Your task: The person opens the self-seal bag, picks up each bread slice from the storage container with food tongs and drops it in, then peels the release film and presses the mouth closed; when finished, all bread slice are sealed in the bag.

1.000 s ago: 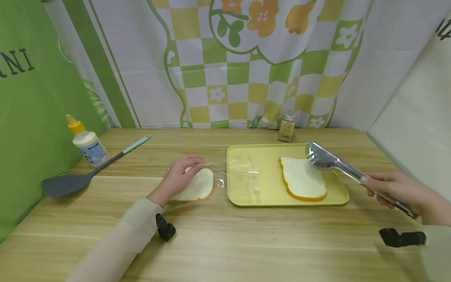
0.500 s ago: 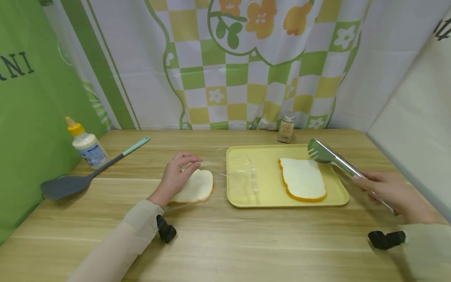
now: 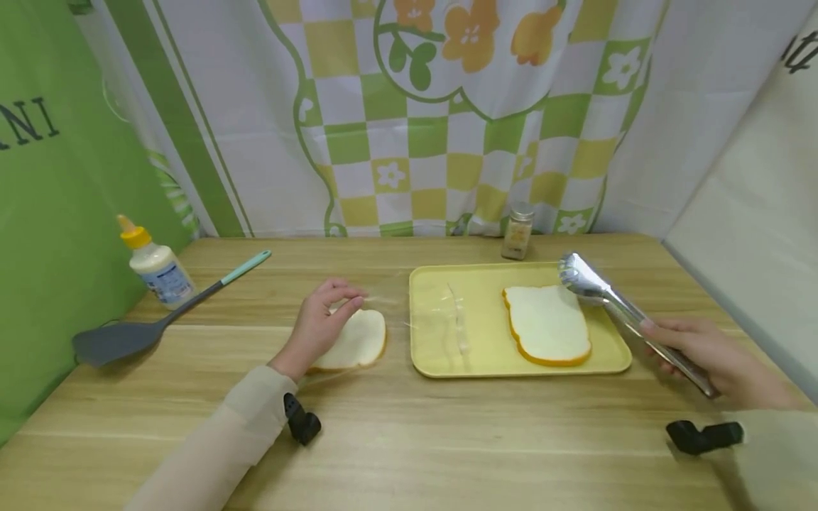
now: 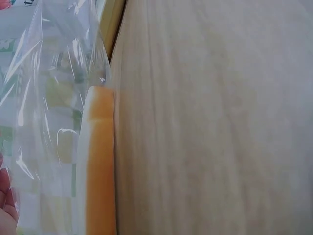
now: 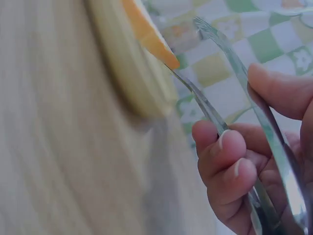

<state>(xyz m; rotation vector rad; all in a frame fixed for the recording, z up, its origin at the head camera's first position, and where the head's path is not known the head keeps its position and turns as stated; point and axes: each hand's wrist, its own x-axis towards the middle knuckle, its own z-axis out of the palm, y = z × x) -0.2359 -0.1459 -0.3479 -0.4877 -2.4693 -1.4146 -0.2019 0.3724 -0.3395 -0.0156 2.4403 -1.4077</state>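
Note:
My left hand pinches the upper film of a clear plastic bag, raising it above a bread slice on the table. The orange crust of that slice shows under the film in the left wrist view. The bag's far end overlaps the left part of a yellow tray. My right hand grips metal tongs by their arms. A second bread slice lies on the tray's right side. In the right wrist view the tongs' arms are spread, with the lower tip right at this slice's crust.
A seasoning jar stands behind the tray. At the left are a sauce bottle with a yellow cap and a grey spatula with a mint handle. Patterned curtains close off the table's back.
My right hand has moved a little left with the tongs, then stayed nearly in place. My left hand keeps its pinch on the bag and has barely moved.

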